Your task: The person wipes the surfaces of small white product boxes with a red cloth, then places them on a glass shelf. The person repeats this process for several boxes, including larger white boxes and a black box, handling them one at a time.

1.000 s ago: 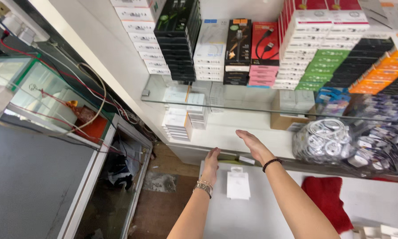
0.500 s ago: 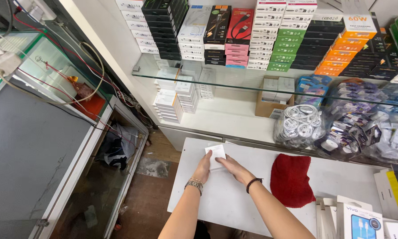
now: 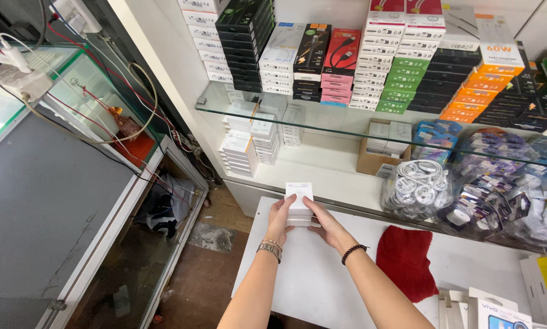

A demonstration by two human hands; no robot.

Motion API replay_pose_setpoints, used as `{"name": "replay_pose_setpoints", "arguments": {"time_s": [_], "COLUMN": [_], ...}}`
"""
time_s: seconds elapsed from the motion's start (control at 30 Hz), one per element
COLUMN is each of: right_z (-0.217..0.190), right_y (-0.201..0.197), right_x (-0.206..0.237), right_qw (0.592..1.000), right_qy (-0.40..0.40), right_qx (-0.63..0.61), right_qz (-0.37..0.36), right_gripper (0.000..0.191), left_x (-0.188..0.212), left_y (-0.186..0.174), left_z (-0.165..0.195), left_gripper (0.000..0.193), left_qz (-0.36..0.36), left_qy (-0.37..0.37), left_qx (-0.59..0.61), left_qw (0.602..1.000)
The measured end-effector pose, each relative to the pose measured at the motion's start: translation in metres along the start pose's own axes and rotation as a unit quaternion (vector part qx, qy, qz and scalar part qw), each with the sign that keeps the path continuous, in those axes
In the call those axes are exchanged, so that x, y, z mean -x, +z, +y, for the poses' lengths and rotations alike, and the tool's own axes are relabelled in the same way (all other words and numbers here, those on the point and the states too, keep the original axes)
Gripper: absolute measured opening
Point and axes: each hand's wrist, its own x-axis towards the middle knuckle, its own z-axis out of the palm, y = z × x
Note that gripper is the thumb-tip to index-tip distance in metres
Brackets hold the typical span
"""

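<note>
Both my hands grip a small stack of white boxes [image 3: 299, 201] at the far edge of a white table [image 3: 310, 286]. My left hand [image 3: 280, 219], with a metal bracelet at the wrist, holds the stack's left side. My right hand [image 3: 325, 223], a dark bead bracelet on its wrist, holds the right side. The stack is held upright, just above the table's top.
A red cloth [image 3: 407, 262] lies on the table to the right. Behind it are bags of coiled white cables [image 3: 416, 186], a glass shelf [image 3: 322, 119] stacked with coloured boxes, and more white boxes [image 3: 249, 143] below. A glass counter [image 3: 48, 201] stands at left.
My hands, open above a white box a second ago, have closed on the boxes and lifted them toward the table's far edge. The view has shifted left.
</note>
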Motion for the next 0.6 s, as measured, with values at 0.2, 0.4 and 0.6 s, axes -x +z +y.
{"name": "replay_pose_setpoints", "arguments": {"time_s": [0.2,0.4,0.6], "right_z": [-0.017,-0.064,-0.124], "right_y": [0.019,0.041,0.053], "right_x": [-0.040,-0.101,-0.160], "right_qw": [0.986,0.959,0.946], "right_qy": [-0.007,-0.071,-0.212], "right_qx": [-0.166,-0.267,-0.233], "right_qz": [0.003,0.068,0.079], "right_gripper": [0.078,0.073,0.081], "left_x": [-0.048,-0.097,-0.148], "left_y": [-0.008,-0.012,-0.025], "left_z": [0.045,0.078,0.118], "left_gripper": [0.092,0.074,0.058], "left_qz": [-0.062,-0.060,-0.078], "left_qy": [-0.016,0.069,0.255], "left_qx": [-0.031,0.038,-0.016], "left_qw": [0.997,0.995,0.964]}}
